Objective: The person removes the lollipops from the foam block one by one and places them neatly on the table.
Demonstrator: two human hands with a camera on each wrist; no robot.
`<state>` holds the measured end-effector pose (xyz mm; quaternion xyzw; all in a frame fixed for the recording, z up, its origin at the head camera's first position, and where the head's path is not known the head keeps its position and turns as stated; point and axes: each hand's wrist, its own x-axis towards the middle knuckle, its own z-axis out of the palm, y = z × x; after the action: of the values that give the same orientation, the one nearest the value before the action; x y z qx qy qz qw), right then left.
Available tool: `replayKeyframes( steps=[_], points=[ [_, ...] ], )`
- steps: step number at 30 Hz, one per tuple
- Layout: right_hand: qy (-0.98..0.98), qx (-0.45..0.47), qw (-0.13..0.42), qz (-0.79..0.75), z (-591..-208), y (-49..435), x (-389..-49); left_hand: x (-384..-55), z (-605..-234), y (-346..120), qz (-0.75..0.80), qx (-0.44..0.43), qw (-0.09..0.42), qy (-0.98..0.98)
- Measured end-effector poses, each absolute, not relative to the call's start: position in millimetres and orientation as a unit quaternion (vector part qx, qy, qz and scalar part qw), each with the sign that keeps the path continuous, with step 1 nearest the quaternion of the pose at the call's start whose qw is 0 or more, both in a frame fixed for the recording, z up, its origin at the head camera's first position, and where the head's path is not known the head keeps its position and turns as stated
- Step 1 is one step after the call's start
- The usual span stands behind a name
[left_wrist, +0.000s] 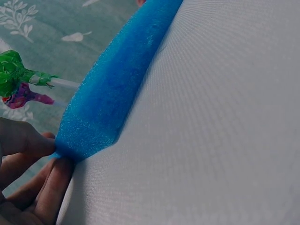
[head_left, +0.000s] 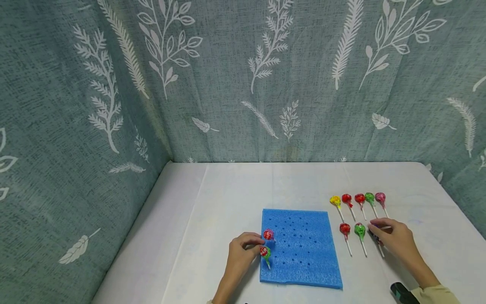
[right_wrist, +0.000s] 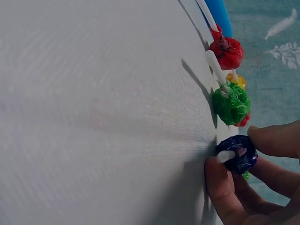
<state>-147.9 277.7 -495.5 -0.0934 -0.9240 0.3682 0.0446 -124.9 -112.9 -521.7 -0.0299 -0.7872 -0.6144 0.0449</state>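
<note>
My left hand is at the left edge of a blue foam block, and in the left wrist view its thumb and fingers pinch the foam's edge. Two wrapped lollipops stand in the block beside that hand: a red-and-pink lollipop and a green-and-red lollipop. Rows of small holes cover the foam's top. My right hand pinches the head of a dark blue lollipop, low over the white table. Just left of it lie a green lollipop and a red lollipop.
Behind the right hand lies a row of several lollipops, from a yellow lollipop to a pink lollipop. A black object shows by the right sleeve. A leaf-patterned green curtain bounds the white table at the back and sides.
</note>
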Motion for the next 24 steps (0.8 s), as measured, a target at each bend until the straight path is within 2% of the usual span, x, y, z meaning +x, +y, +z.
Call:
replayKeyframes(
  steps=[6,14,24],
  points=[
    [-0.930,-0.073,0.019,0.360,-490.1,279.2,-147.3,-123.9,-518.8,-112.4,-0.613,-0.026,0.043,-0.788],
    [-0.925,-0.085,-0.021,0.369,-485.5,282.3,-148.5,-114.9,-491.3,-109.1,-0.614,-0.031,0.037,-0.788],
    [-0.928,-0.077,-0.022,0.364,-481.7,279.0,-148.6,-123.8,-520.4,-113.5,-0.614,-0.022,0.036,-0.788]
  ],
)
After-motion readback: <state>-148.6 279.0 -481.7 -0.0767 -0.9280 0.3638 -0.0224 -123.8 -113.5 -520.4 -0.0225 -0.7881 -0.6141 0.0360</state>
